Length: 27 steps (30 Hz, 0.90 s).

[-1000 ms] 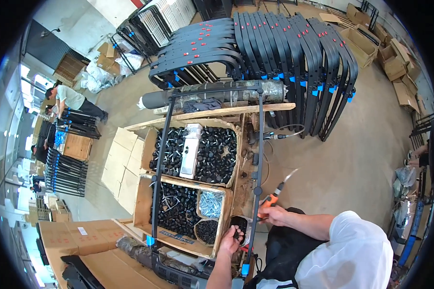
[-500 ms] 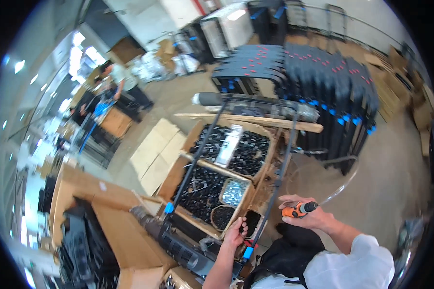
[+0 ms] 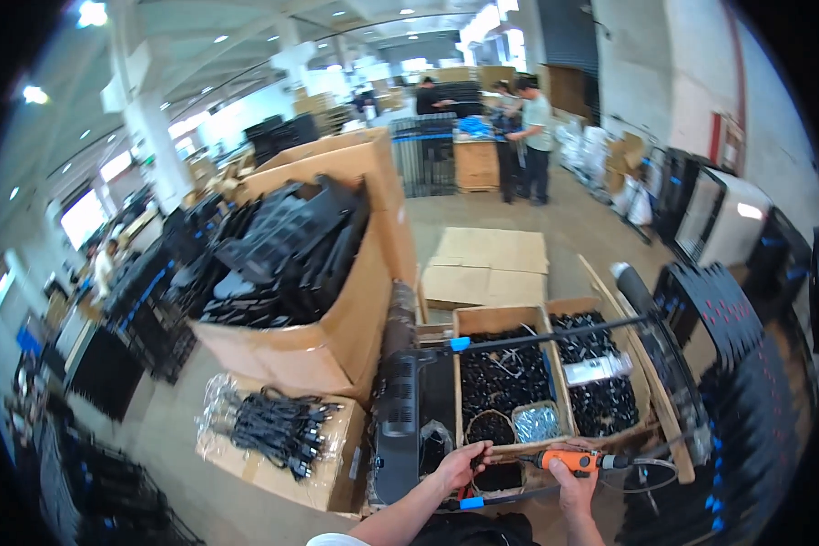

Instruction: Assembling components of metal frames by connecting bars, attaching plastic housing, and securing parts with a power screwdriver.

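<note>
My right hand [image 3: 575, 487] is wrapped round an orange and black air screwdriver [image 3: 569, 460]. The driver lies level, its tip pointing left at my left hand [image 3: 460, 469]. My left hand's fingers are pinched together near that tip; what sits between them is too small to make out. Just below both hands runs the near bar of a black frame with a blue end piece [image 3: 471, 502]. A small box of dark parts [image 3: 502, 477] sits under the driver. Beyond the hands, a partitioned carton [image 3: 465, 382] holds many small black parts and a bag of silvery screws [image 3: 536, 422].
Left of the frame is its black housing [image 3: 400, 409]. Further left stand a large carton [image 3: 346, 355] of black plastic parts and a box with bundled black cables [image 3: 282, 428]. A wooden strip [image 3: 660, 400] and stacked black panels [image 3: 746, 419] are at right. People [image 3: 534, 136] work far back.
The view has turned left, bringing the cartons to the middle. My right hand has brought the screwdriver over to my left hand, its tip now pointing left.
</note>
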Motion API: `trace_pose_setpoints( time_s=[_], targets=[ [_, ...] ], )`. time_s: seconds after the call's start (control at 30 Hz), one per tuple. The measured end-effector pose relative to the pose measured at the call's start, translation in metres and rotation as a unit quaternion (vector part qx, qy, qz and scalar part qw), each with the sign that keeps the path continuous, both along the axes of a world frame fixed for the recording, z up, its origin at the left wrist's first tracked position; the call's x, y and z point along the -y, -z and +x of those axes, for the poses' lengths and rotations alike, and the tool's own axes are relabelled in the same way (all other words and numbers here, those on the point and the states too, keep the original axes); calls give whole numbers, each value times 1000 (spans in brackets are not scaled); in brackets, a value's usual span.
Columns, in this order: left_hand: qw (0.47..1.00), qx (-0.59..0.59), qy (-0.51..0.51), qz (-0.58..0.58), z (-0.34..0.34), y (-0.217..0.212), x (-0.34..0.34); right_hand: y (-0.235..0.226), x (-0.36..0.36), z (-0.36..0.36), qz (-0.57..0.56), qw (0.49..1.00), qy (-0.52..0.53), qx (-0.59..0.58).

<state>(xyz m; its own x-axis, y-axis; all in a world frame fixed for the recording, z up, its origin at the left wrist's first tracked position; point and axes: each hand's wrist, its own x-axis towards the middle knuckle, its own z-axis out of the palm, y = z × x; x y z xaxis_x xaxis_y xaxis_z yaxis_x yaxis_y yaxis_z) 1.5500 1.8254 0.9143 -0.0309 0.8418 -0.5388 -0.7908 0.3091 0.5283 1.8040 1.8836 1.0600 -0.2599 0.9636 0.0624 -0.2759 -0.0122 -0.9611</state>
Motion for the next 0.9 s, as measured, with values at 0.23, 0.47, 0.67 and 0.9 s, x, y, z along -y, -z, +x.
trace_pose_setpoints(
  time_s=[0.23, 0.47, 0.67, 0.9],
  targets=[
    [995, 37, -88, 4, 16, -6, 19, 10, -47, -31, 8, 993, -110, -34],
    [990, 69, -123, -24, 27, -8, 34, 17, -58, -50, -8, 984, -167, -58],
    [985, 24, -164, -47, 37, -38, 34, 15, -61, -54, 8, 980, -198, 0],
    [966, 122, -224, -40, 24, -39, 40, 18, -44, -84, 32, 960, -278, 2]
  ],
)
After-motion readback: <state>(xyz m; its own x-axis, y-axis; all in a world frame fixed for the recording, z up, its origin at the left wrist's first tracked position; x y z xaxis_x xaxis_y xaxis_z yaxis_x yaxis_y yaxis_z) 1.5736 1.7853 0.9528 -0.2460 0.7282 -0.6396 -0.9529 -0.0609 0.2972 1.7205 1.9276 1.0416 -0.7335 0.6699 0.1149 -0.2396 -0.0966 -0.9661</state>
